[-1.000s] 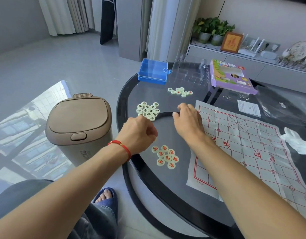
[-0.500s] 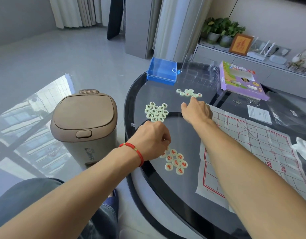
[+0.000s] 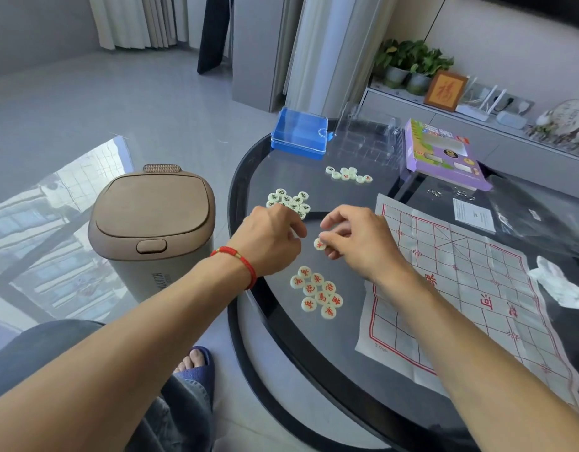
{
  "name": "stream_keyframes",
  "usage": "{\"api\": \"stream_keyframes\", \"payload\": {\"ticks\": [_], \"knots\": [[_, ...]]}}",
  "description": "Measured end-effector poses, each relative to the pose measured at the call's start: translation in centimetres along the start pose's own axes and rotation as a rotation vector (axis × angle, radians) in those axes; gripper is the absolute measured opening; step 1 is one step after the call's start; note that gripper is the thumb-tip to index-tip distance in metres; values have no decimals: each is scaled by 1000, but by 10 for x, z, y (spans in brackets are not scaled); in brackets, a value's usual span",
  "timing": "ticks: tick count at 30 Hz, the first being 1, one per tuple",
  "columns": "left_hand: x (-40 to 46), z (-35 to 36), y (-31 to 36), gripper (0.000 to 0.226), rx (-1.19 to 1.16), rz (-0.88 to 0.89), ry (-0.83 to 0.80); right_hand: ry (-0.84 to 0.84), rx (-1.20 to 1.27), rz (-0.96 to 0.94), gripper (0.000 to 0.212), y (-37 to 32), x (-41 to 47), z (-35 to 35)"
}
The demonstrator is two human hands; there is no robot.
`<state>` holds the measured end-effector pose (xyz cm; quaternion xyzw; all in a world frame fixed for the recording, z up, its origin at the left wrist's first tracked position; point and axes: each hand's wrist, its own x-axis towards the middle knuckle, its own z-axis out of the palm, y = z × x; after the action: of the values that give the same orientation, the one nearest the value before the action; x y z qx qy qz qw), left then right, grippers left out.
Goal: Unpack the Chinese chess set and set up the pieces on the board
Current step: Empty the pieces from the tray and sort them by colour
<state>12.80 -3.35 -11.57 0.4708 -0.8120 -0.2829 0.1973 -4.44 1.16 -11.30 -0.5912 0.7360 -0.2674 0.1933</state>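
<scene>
at frame centre our right hand pinches one red piece; our left hand curls, contents unclear. pieces sit sorted on the desk; the board at right awaits every piece.

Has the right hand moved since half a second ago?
Yes. The right hand has pulled back from the far mixed pieces toward the person, now holding a red piece above the red cluster.

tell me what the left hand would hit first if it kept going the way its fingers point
Probably the black-lettered pieces just beyond the left hand; depth is unclear, so it might pass above them.
</scene>
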Motion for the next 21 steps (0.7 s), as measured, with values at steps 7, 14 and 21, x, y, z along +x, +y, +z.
{"api": "stream_keyframes", "payload": {"ticks": [7, 14, 21], "knots": [[-2, 3, 7, 12, -227, -34, -78, -150, 382, 30, 10, -9, -17, -12], [-5, 5, -1, 17, 112, -16, -21, 106, -295, -16, 20, 25, 28, 11], [-9, 10, 1, 23, 145, 28, -15, 182, -374, 138, 49, 33, 93, 22]]}}
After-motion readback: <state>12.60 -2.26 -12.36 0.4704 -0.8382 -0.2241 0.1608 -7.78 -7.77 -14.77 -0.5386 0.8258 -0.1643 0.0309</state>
